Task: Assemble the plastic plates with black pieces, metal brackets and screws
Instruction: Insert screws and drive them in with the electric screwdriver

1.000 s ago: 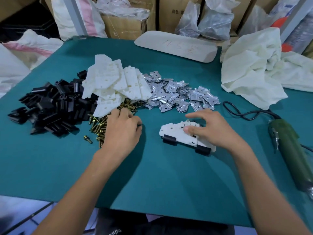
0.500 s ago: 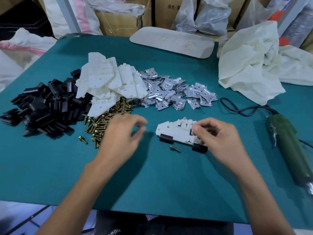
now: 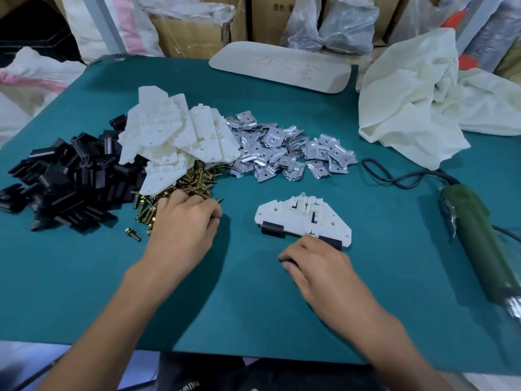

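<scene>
A white plastic plate (image 3: 303, 220) with two black pieces clipped to its near edge lies on the green mat. My right hand (image 3: 317, 265) rests just in front of it, fingers curled down onto the mat over something small that I cannot see. My left hand (image 3: 184, 224) digs its curled fingers into the pile of brass screws (image 3: 194, 179). Behind that pile lie a heap of white plates (image 3: 177, 134), a heap of black pieces (image 3: 64, 182) to the left and a spread of metal brackets (image 3: 282, 153) to the right.
A green electric screwdriver (image 3: 476, 238) with a black cable lies on the right of the mat. Crumpled white cloth (image 3: 417, 103) and a long pale board (image 3: 282, 67) sit at the back. One screw (image 3: 133, 234) lies apart, left of my left hand.
My left hand went back into the screw pile. My right hand left the plate and came down where a loose screw lay in front of it; that screw is now out of sight.
</scene>
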